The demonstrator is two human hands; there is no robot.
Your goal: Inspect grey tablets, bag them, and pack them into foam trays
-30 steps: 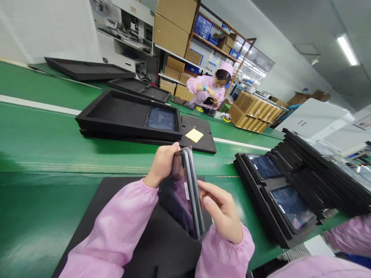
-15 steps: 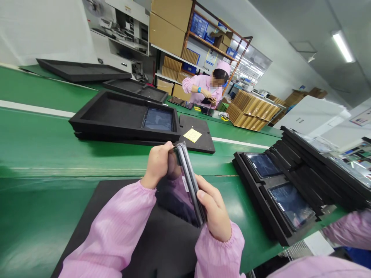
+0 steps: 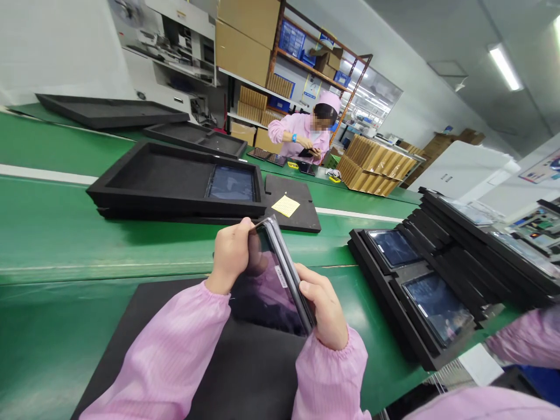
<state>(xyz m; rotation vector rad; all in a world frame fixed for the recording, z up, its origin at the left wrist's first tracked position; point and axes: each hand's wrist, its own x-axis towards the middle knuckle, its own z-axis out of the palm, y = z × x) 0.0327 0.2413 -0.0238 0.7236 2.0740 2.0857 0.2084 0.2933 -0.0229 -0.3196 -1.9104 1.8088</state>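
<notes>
Between my hands is a tablet [image 3: 266,291] with a glossy dark screen, a small white label near one edge and what looks like clear film at its top corner. It is tilted above a black foam mat [image 3: 227,361]; its edge looks layered, and I cannot tell whether a second tablet lies behind it. My left hand [image 3: 231,251] is closed on the upper left edge, thumb at the top. Closed on the right edge is my right hand [image 3: 324,303], its thumb along the side and its other fingers partly hidden.
A black foam tray [image 3: 126,169] holding one tablet [image 3: 230,183] lies across the green bench [image 3: 39,233]. Beside it is a foam block [image 3: 301,189] with a yellow note [image 3: 286,205]. More foam trays [image 3: 385,291] with tablets are at right, near a pink sleeve [image 3: 525,341]. A co-worker [image 3: 306,131] works opposite.
The tablet has turned slightly, so more of its screen faces me. Both hands keep hold of it. The whole view has shifted a little.
</notes>
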